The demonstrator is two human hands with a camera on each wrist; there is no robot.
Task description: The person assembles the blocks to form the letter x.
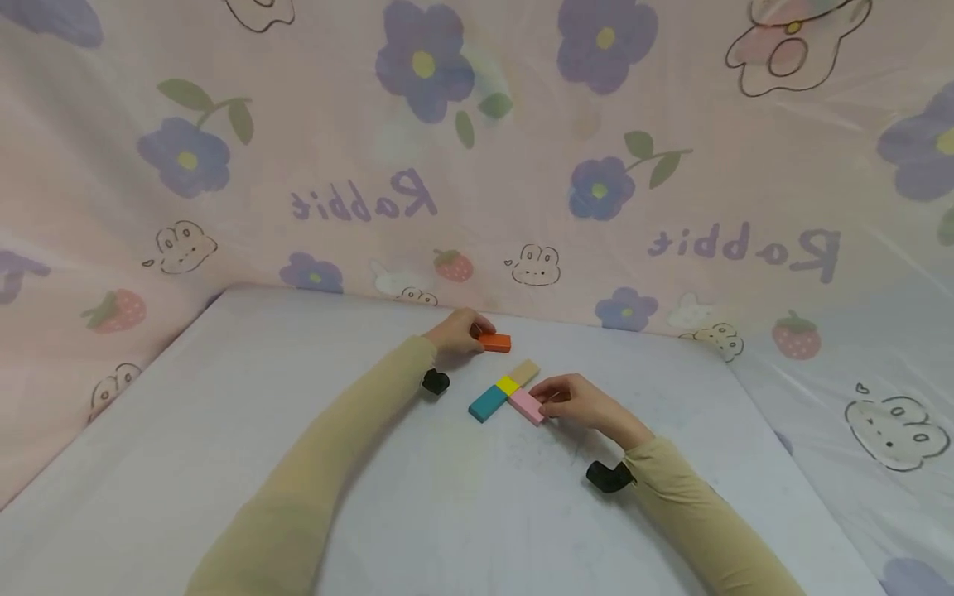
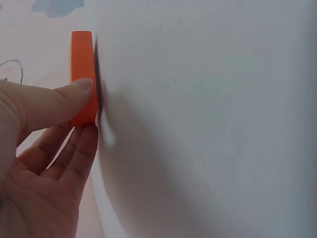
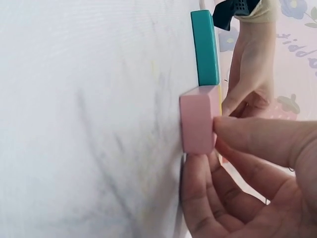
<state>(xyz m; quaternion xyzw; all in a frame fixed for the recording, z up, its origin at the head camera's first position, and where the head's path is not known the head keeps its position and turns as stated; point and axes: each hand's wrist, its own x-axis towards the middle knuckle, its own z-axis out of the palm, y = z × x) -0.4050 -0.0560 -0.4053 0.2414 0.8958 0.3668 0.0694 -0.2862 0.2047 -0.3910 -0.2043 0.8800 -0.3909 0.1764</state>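
My left hand (image 1: 458,333) pinches an orange block (image 1: 495,343) between thumb and fingers near the back of the table. In the left wrist view the thumb lies along the side of the orange block (image 2: 82,59), low at the white surface. With thumb and fingertips my right hand (image 1: 585,403) holds the outer end of a pink block (image 1: 527,406). The pink block's other end meets a small yellow block (image 1: 508,386). A teal block (image 1: 488,403) and a tan wooden block (image 1: 525,372) extend from the yellow one in opposite directions.
A white-covered table (image 1: 447,513) lies under everything. Behind it hangs a pink curtain (image 1: 507,165) printed with flowers and rabbits. Black wrist-worn devices (image 1: 609,477) sit at both sleeve cuffs.
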